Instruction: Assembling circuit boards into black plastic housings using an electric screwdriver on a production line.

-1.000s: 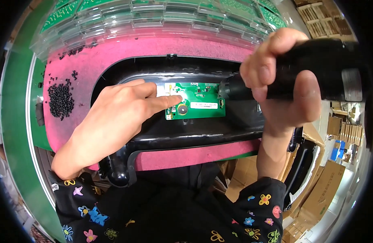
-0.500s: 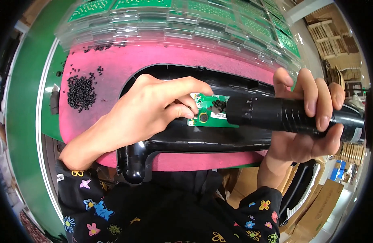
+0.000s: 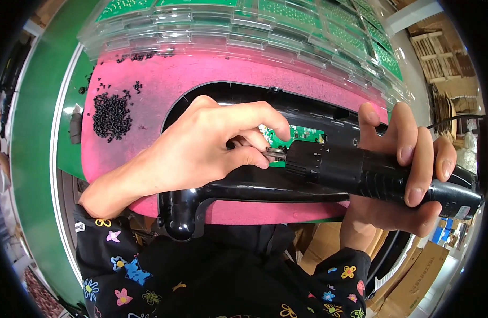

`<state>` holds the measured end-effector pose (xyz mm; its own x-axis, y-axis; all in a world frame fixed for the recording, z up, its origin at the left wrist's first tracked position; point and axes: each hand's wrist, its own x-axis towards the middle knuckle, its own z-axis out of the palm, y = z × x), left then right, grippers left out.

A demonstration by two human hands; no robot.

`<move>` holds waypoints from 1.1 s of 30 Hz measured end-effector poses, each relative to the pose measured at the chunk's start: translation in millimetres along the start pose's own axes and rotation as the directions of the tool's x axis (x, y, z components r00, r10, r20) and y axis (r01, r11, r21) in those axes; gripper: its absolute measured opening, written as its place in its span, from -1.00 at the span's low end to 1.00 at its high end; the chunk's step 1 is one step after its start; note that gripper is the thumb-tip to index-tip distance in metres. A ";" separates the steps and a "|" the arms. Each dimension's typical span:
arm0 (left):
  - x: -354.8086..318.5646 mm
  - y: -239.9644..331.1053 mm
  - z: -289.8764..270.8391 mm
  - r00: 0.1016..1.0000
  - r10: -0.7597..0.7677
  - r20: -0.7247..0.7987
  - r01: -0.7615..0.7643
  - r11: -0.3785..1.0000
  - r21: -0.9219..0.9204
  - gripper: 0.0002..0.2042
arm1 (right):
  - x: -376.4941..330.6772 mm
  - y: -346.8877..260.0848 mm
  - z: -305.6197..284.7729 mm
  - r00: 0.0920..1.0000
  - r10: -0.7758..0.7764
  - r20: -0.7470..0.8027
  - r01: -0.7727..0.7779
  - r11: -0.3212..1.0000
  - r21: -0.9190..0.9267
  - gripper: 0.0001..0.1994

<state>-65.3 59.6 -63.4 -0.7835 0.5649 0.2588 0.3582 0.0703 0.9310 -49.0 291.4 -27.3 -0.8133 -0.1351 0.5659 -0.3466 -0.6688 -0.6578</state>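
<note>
A black electric screwdriver (image 3: 334, 167) lies across my right hand (image 3: 413, 169), its fingers wrapped over the body. The metal bit (image 3: 277, 153) sticks out of its left end. At that bit, the thumb and fingers of my left hand (image 3: 212, 140) are pinched together; what they hold is hidden, and some small black bits show beside them. Under the screwdriver's nose, a green circuit board (image 3: 311, 133) lies inside a long black plastic shell (image 3: 249, 191). The hand and tool cover much of the board.
A pile of small black screws (image 3: 111, 116) lies on the pink mat (image 3: 154, 69), left of the shell. Stacked clear plastic trays (image 3: 244, 34) with green circuit boards stand along the far side. A black cable (image 3: 456, 117) runs at the right. Cardboard boxes (image 3: 413, 281) sit lower right.
The screwdriver has swung, its nose moving slightly left and its rear end dropping lower. My left fingers now meet its bit, where before they were at the board's left edge.
</note>
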 end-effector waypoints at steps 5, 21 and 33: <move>-1.2 -1.7 0.3 0.998 0.046 0.030 -0.049 0.990 0.131 -0.67 | -0.5 -0.3 -0.9 1.000 0.008 0.002 -0.008 1.000 -0.020 -0.66; -8.8 -1.0 -0.1 0.939 0.342 0.044 -0.304 0.758 0.577 -0.68 | -2.1 15.5 7.3 0.976 0.065 -0.210 -0.099 0.983 -0.153 -0.69; -2.5 2.4 -6.0 0.962 0.242 -0.130 -0.115 0.786 0.607 -0.93 | 0.4 4.9 6.0 0.991 0.076 -0.114 -0.106 0.954 -0.281 -0.70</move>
<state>-65.5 53.4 -60.3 -0.7331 0.4530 0.5074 0.6802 0.4894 0.5457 -48.2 283.7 -27.3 -0.8855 -0.1013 0.4535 -0.3758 -0.4178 -0.8271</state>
